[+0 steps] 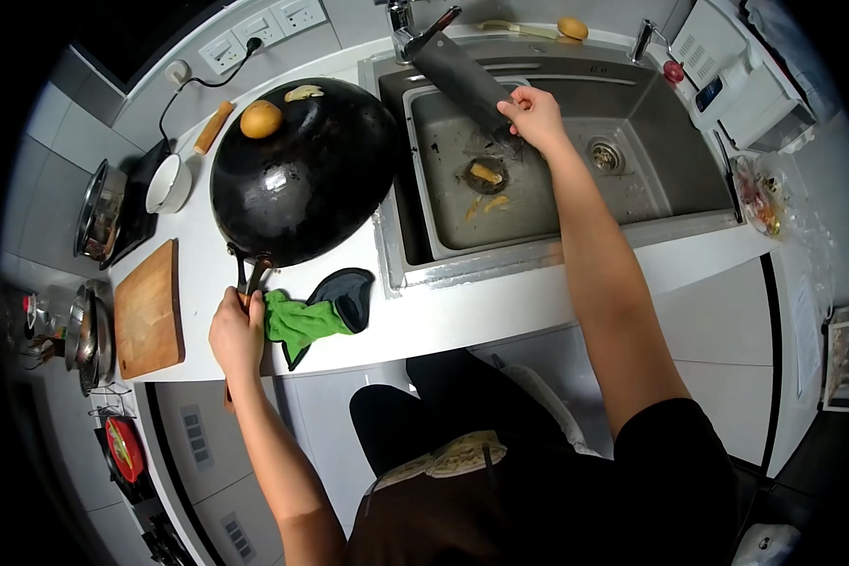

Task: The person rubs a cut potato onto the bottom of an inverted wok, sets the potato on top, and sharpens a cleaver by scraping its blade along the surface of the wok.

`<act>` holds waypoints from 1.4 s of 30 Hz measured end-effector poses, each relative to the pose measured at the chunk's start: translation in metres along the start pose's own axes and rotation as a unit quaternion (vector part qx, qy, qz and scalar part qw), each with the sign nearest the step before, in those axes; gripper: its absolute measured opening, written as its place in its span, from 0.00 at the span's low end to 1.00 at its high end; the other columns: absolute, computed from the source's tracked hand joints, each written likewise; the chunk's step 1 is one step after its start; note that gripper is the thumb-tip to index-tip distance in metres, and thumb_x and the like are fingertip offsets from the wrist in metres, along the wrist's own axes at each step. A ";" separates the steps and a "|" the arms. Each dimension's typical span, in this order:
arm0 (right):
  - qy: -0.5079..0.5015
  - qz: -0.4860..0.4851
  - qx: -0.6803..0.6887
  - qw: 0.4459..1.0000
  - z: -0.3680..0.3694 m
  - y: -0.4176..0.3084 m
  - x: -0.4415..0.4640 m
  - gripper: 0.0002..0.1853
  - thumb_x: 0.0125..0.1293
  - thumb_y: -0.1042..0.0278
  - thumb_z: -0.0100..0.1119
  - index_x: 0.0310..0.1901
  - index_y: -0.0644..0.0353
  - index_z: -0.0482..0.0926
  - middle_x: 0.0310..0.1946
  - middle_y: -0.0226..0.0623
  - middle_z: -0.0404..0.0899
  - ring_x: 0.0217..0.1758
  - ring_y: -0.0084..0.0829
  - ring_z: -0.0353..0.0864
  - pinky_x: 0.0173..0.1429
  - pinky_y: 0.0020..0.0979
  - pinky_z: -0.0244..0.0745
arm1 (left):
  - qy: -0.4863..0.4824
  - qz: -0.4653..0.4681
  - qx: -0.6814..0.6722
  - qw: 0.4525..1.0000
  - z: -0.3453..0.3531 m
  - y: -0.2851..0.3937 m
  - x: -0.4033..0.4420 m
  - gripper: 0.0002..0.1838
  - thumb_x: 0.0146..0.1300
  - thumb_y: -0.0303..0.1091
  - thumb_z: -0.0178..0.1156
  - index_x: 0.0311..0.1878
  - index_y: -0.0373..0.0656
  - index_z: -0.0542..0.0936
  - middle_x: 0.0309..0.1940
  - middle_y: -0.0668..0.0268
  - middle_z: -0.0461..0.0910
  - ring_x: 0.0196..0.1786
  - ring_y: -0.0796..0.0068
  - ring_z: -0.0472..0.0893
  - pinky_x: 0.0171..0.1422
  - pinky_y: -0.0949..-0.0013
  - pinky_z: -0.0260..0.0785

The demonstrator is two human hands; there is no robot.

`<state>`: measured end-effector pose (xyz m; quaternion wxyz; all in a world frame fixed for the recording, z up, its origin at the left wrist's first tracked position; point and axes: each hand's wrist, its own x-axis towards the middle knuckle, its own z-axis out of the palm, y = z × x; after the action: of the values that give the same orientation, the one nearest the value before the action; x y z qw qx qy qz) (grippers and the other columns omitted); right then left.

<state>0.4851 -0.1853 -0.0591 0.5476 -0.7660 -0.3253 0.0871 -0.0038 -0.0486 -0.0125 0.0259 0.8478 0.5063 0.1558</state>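
My left hand [239,330] is closed around the handle [256,271] of a large black wok [302,179] on the counter. A potato [260,120] and a pale food scrap [304,92] lie on the wok's dark surface. A green and dark grey cloth [307,316] lies beside this hand. Over the left part of the sink [538,243], my right hand [535,118] grips the lower end of a dark, broad-bladed cleaver [462,83]. The blade slants up toward the faucet [401,24]; its grip is not clearly visible. Peel scraps [487,174] lie below in the basin.
A wooden cutting board [149,309] and a white bowl [169,184] stand at left. Behind the sink lies another potato [572,28]. A black cord [193,82] runs from the wall outlet. A plastic bag [764,198] and a white appliance [745,75] are at right.
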 end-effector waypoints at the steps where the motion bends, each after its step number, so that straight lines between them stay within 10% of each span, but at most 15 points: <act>1: -0.003 0.002 0.005 1.000 0.000 -0.001 0.000 0.10 0.58 0.67 0.68 0.28 0.62 0.78 0.18 0.31 0.79 0.18 0.23 0.78 0.28 0.28 0.72 | 0.000 0.000 0.001 1.000 0.000 0.000 0.000 0.18 0.65 0.43 0.58 0.29 0.38 0.71 0.23 0.55 0.78 0.30 0.49 0.78 0.36 0.55 0.69; 20: -0.005 -0.016 -0.057 0.998 -0.003 -0.008 0.005 0.16 0.48 0.61 0.74 0.37 0.60 0.85 0.22 0.32 0.81 0.26 0.24 0.77 0.37 0.30 0.72 | 0.009 0.002 0.016 1.000 -0.003 0.003 -0.001 0.18 0.66 0.44 0.58 0.30 0.36 0.72 0.26 0.51 0.78 0.31 0.46 0.78 0.37 0.53 0.69; 25: -0.028 -0.151 0.005 0.988 -0.004 -0.014 -0.001 0.11 0.55 0.69 0.70 0.37 0.67 0.83 0.26 0.34 0.75 0.22 0.24 0.78 0.27 0.26 0.73 | -0.007 -0.014 0.019 1.000 -0.002 0.003 0.000 0.18 0.65 0.44 0.57 0.31 0.37 0.73 0.29 0.51 0.80 0.33 0.47 0.80 0.39 0.52 0.70; 29: -0.015 -0.138 -0.248 0.959 -0.020 -0.052 -0.012 0.11 0.60 0.64 0.60 0.43 0.56 0.84 0.38 0.39 0.78 0.46 0.46 0.79 0.50 0.43 0.73 | -0.015 -0.018 0.013 1.000 -0.003 0.004 0.001 0.18 0.65 0.44 0.57 0.30 0.37 0.72 0.28 0.53 0.80 0.33 0.48 0.80 0.38 0.53 0.70; 42: -0.152 -0.209 -0.228 0.939 -0.014 0.016 0.025 0.21 0.54 0.80 0.65 0.51 0.53 0.80 0.47 0.40 0.71 0.50 0.46 0.76 0.55 0.41 0.73 | -0.011 -0.020 0.024 0.999 -0.003 0.005 0.001 0.17 0.65 0.42 0.57 0.31 0.36 0.71 0.28 0.52 0.79 0.32 0.47 0.79 0.38 0.53 0.70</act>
<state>0.5179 -0.1841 -0.0623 0.3078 -0.7629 -0.5684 0.0096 0.0002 -0.0506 -0.0084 0.0144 0.8396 0.5263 0.1334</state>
